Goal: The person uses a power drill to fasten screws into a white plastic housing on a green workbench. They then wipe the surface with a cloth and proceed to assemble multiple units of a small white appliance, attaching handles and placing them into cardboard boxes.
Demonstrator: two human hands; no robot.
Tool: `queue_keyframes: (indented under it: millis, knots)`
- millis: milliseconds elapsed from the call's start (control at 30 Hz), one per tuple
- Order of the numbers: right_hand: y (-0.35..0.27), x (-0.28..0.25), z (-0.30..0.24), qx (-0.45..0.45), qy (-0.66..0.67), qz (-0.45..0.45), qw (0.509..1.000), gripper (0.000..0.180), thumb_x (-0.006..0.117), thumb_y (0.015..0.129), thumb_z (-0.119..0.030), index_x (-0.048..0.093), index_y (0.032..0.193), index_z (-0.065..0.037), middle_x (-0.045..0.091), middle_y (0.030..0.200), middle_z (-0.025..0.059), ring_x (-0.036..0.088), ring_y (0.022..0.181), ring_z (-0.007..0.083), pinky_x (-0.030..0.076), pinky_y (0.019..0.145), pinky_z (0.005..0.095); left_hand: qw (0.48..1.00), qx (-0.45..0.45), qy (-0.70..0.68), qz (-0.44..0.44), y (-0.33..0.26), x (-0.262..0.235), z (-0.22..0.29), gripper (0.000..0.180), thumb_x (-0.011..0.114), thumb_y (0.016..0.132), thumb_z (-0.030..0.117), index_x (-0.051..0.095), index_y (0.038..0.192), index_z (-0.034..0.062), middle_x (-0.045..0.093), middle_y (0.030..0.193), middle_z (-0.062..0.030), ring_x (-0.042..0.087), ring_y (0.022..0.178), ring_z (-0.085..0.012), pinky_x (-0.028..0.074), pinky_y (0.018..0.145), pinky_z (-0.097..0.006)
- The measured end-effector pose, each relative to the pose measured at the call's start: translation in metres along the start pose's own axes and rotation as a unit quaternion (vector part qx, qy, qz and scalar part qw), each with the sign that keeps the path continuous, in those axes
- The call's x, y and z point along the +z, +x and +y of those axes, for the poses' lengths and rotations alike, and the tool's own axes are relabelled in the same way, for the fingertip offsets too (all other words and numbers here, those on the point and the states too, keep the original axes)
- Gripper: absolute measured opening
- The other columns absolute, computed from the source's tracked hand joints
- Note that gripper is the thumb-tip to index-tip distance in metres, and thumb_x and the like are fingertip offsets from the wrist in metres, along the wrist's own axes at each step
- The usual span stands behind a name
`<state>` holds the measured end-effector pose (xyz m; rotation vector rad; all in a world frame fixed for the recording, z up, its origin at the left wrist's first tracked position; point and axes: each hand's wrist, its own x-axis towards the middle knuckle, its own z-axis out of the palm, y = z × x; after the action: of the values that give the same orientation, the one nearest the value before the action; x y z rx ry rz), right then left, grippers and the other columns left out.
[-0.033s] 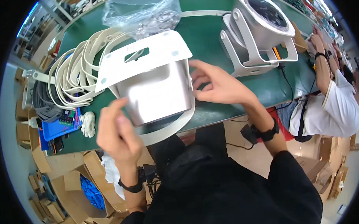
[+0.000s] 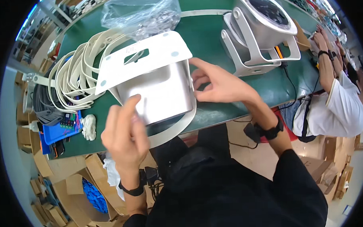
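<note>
A silver metal lamp housing [image 2: 160, 92] lies on the green table in front of me, inside a white U-shaped bracket [image 2: 147, 56] whose slotted flat plate lies across its upper side. One arm of the bracket bends round below the housing near the table edge. My right hand [image 2: 220, 83] is at the housing's right side, fingers curled and thumb close to them beside the bracket's pivot; what they pinch is hidden. Before the housing's lower left part, my left hand [image 2: 126, 133] is raised with index finger and thumb apart, slightly blurred and seemingly holding nothing.
A finished-looking lamp [image 2: 258, 30] with bracket and black cable stands at right. White bracket strips [image 2: 74, 73] are piled left beside a blue tray [image 2: 62, 127] and a white glove [image 2: 88, 126]. A clear bag of small parts [image 2: 146, 18] lies behind. Another person [image 2: 333, 104] works at right.
My left hand has moved slightly right and up, its index finger now overlapping the housing's face. My right hand stays at the housing's side.
</note>
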<state>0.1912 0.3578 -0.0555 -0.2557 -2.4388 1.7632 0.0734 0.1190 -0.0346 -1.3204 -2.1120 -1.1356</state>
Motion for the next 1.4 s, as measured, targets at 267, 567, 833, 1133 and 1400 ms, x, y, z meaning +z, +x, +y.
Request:
queue_keyframes:
  millis: [267,567,833,1133,1400]
  knots:
    - [0.020,0.011,0.006,-0.047,-0.166,0.000,0.985,0.049,0.056,0.076,-0.002,0.049,0.123,0.008,0.067,0.091,0.0299,0.065,0.083,0.0475,0.051,0.070,0.0469,0.982,-0.052,0.137,-0.119,0.027,0.004,0.032,0.028,0.067,0.087,0.008,0.074,0.114,0.0080,0.058,0.071,-0.0074,0.051,0.054,-0.0138,0.042,0.052,-0.028]
    - [0.039,-0.039,0.012,-0.026,-0.058,-0.185,0.981,0.038,0.052,0.076,0.000,0.060,0.112,0.010,0.070,0.081,0.0240,0.072,0.078,0.0346,0.056,0.072,0.0411,0.988,-0.030,0.101,-0.115,0.022,0.010,0.026,0.027,0.064,0.089,0.004,0.072,0.115,0.0035,0.070,0.096,-0.0173,0.067,0.072,-0.0203,0.053,0.067,-0.031]
    - [-0.036,0.033,0.011,-0.012,-0.063,0.218,0.974,0.028,0.057,0.093,-0.004,0.063,0.119,0.004,0.068,0.088,0.0138,0.064,0.078,0.0191,0.051,0.072,0.0349,0.876,-0.328,-0.309,0.169,-0.047,-0.011,0.001,0.021,0.046,0.103,0.013,0.062,0.097,0.0000,0.053,0.066,-0.0023,0.046,0.050,-0.0084,0.037,0.047,-0.024]
    - [-0.106,0.107,-0.009,-0.136,-0.114,0.138,0.974,0.024,0.050,0.104,-0.018,0.058,0.105,0.004,0.070,0.087,0.0186,0.070,0.076,0.0239,0.057,0.069,0.0348,0.702,-0.453,-0.549,0.003,-0.195,-0.001,-0.005,0.032,0.041,0.104,0.024,0.058,0.092,-0.0007,0.048,0.060,-0.0005,0.048,0.049,-0.0093,0.040,0.047,-0.023]
    - [-0.075,0.105,0.015,-0.061,-0.022,-0.051,0.997,0.023,0.053,0.099,-0.011,0.061,0.116,0.002,0.057,0.075,0.0071,0.053,0.067,0.0128,0.041,0.061,0.0259,0.579,-0.474,-0.650,-0.134,-0.212,0.048,-0.026,0.021,0.044,0.104,0.021,0.057,0.106,0.0045,0.039,0.065,0.0047,0.037,0.049,-0.0033,0.022,0.038,-0.019]
